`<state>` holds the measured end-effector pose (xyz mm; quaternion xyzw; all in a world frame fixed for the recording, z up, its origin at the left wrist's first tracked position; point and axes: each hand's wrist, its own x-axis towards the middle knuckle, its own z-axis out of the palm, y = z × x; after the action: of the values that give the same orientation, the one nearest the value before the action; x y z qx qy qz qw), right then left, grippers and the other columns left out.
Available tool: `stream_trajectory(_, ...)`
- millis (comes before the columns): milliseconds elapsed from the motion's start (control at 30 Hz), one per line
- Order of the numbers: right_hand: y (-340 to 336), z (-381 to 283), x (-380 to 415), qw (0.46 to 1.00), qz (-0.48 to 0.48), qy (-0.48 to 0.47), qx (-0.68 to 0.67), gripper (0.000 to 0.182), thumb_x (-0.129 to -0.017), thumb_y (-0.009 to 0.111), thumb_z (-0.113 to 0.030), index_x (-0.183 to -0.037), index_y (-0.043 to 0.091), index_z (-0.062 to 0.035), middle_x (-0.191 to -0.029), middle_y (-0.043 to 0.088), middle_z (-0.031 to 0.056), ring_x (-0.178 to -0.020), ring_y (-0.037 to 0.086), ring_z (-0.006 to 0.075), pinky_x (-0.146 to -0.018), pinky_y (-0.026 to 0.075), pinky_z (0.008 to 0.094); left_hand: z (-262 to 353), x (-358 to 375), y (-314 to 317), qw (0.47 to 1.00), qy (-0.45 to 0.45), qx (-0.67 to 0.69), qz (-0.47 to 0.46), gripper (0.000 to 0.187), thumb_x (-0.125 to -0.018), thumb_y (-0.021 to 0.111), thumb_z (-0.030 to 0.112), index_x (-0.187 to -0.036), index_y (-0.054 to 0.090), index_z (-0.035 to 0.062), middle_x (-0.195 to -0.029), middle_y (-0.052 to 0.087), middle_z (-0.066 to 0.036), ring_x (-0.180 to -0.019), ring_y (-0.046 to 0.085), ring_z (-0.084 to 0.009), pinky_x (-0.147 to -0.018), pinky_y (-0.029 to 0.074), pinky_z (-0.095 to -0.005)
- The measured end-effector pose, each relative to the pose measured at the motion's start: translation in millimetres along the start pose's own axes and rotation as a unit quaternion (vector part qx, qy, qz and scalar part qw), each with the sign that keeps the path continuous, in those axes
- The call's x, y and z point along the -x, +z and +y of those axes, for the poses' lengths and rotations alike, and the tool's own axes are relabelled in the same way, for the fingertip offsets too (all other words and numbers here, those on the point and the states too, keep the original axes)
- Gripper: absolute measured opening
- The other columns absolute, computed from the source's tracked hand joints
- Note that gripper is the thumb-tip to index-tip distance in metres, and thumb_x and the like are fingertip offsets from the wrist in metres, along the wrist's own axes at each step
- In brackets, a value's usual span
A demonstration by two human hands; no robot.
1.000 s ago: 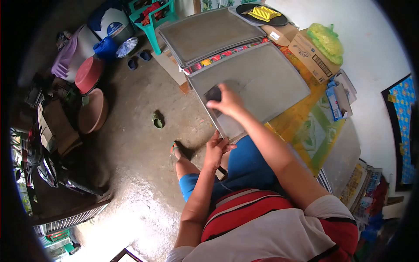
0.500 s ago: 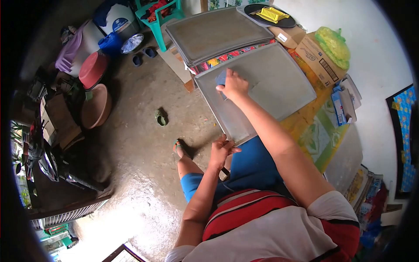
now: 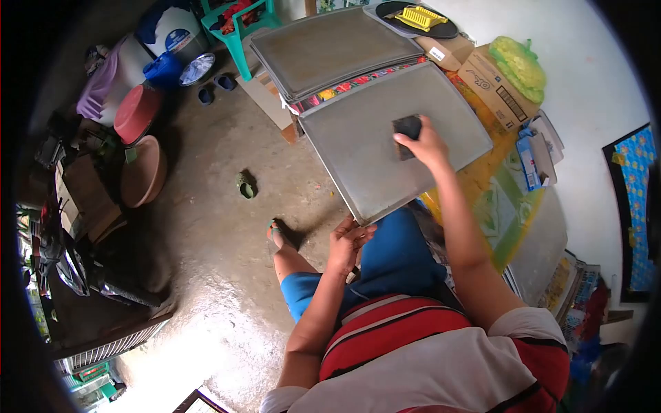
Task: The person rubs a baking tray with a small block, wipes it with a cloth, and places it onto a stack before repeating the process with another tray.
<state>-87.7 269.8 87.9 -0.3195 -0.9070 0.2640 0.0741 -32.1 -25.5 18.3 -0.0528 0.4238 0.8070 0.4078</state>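
A flat grey metal tray point(image 3: 365, 155) with a raised rim lies at a slant on the table, its near corner over my lap. My right hand point(image 3: 430, 146) is closed on a dark rectangular scrubbing pad point(image 3: 407, 131), which rests on the tray right of its middle. My thumb is on the pad's near side and my fingers are along its right edge. My left hand point(image 3: 349, 242) grips the tray's near corner, with its fingers partly hidden by the rim. Behind this tray, a stack of similar trays point(image 3: 337, 51) sits on a flowered cloth.
To the right stand a cardboard box point(image 3: 497, 86) with a yellow-green bag point(image 3: 516, 69) on it, and a blue-and-white box point(image 3: 530, 160). A yellow rack point(image 3: 421, 18) lies at the back. On the floor are a green clog point(image 3: 246, 185) and basins point(image 3: 144, 172); a green chair point(image 3: 237, 34) stands behind.
My right hand has moved the pad rightward across the tray, from near its left edge to right of the middle. My left hand stays at the near corner. The view has shifted slightly.
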Motion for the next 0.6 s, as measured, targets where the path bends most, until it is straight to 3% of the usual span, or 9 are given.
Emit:
stream_trajectory(100,-17.9,49.4,23.6,0.996,0.032,0.026,0.08,0.096,-0.069,0.078,-0.055,-0.139,0.039,-0.0034,-0.131,0.056,0.0178,-0.119,0.057,0.0335,-0.097,0.046,0.0443,-0.2,0.6,2.7,0.998,-0.001,0.051,-0.021,0.04,-0.087,0.049,-0.006,-0.127,0.051,-0.0063,-0.116,0.062,-0.02,-0.1,0.067,-0.0243,-0.086,0.057,-0.0316)
stream_trajectory(200,-3.1,34.0,59.8,0.996,0.005,0.052,0.074,0.096,-0.068,0.079,-0.053,-0.14,0.038,-0.0035,-0.131,0.056,0.018,-0.12,0.056,0.0351,-0.097,0.046,0.0454,-0.8,-2.1,5.4,0.997,-0.01,0.07,-0.033,0.046,-0.083,0.046,-0.004,-0.129,0.049,-0.0064,-0.114,0.063,-0.02,-0.103,0.066,-0.0267,-0.089,0.054,-0.0347)
stream_trajectory(300,39.8,-12.1,104.3,0.984,-0.016,-0.061,0.167,0.094,-0.071,0.078,-0.052,-0.143,0.034,-0.0103,-0.132,0.053,0.017,-0.117,0.057,0.0347,-0.096,0.045,0.0489,-2.7,-3.1,5.8,0.997,-0.023,0.065,-0.039,0.055,-0.078,0.047,0.001,-0.133,0.045,-0.0047,-0.123,0.059,-0.018,-0.109,0.063,-0.0287,-0.097,0.049,-0.0373)
stream_trajectory(500,-11.1,20.5,65.2,0.992,0.032,0.081,0.086,0.082,-0.072,0.078,-0.051,-0.134,0.041,-0.0124,-0.128,0.055,0.0149,-0.113,0.059,0.0326,-0.093,0.046,0.0496,1.2,2.1,5.5,0.994,-0.019,0.084,-0.074,0.063,-0.075,0.047,0.003,-0.138,0.042,-0.0016,-0.135,0.052,-0.013,-0.118,0.058,-0.0275,-0.102,0.044,-0.0376)
stream_trajectory(600,19.1,-17.0,91.4,0.99,-0.014,0.042,0.131,0.084,-0.071,0.078,-0.05,-0.135,0.041,-0.01,-0.128,0.056,0.0147,-0.113,0.059,0.0321,-0.092,0.046,0.0497,-3.1,-2.9,8.6,0.993,-0.02,0.072,-0.091,0.067,-0.074,0.048,0.004,-0.141,0.039,-0.001,-0.135,0.052,-0.013,-0.118,0.058,-0.0272,-0.102,0.044,-0.0373)
